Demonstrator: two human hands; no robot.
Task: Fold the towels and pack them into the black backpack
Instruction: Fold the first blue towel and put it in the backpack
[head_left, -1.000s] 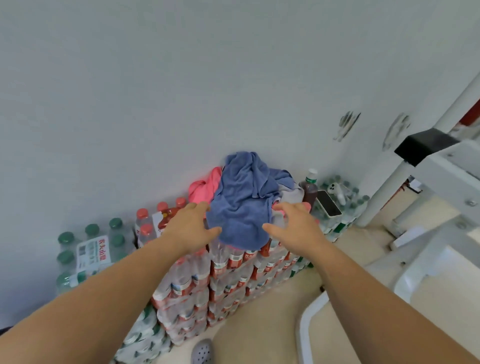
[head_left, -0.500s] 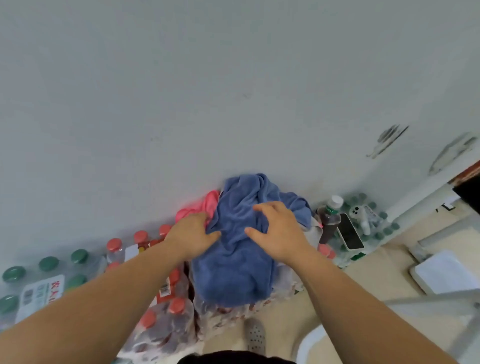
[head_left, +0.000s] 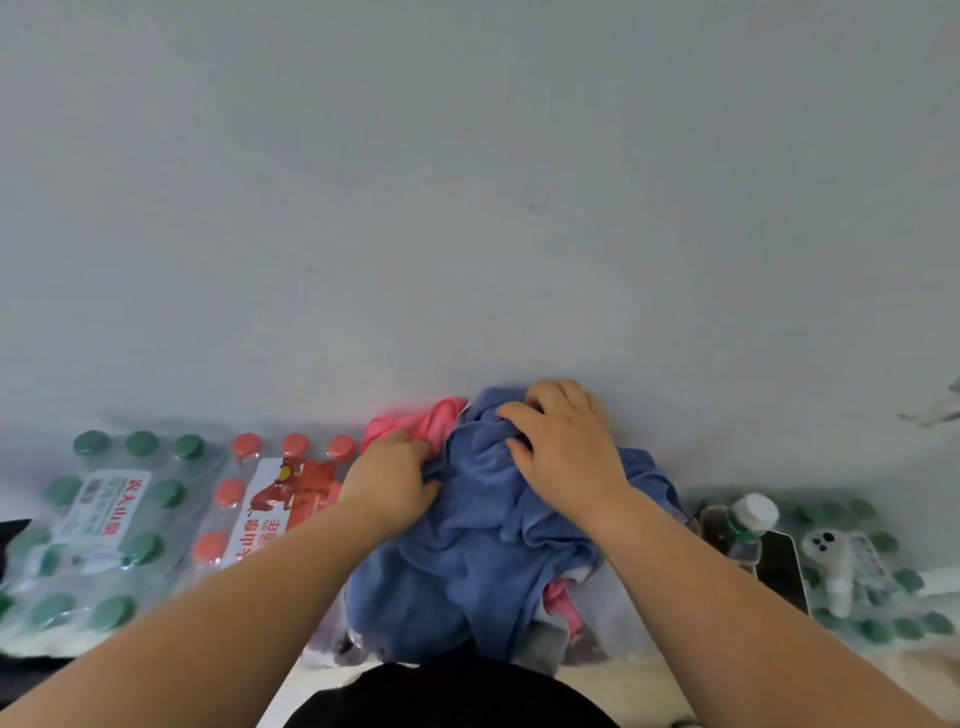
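Head view, looking down at a wall (head_left: 467, 182) w/ goods stacked along its base. Blue towel (head_left: 467, 561), crumpled, lies on top of the pile at centre, its upper edge against the wall. Left hand (head_left: 392, 480): fingers curled shut, pinching the towel's left edge, just below a pink towel (head_left: 436, 418) that shows behind and beside the blue one; more pink cloth (head_left: 558, 597) peeks from under the blue towel's lower right. Right hand (head_left: 563, 452): palm down on the towel's top, fingers bent into the folds near the wall; whether it actually grips cannot be told. Left of the towels: shrink-wrapped pack of red-capped bottles (head_left: 270, 499), then a pack of green-capped bottles (head_left: 98, 525). Right of the towels: dark bottle w/ white cap (head_left: 740, 525), a phone (head_left: 782, 569) lying flat beside it, and a small white device (head_left: 831, 551) on another green-capped pack (head_left: 893, 582). Backpack not identifiable in view.
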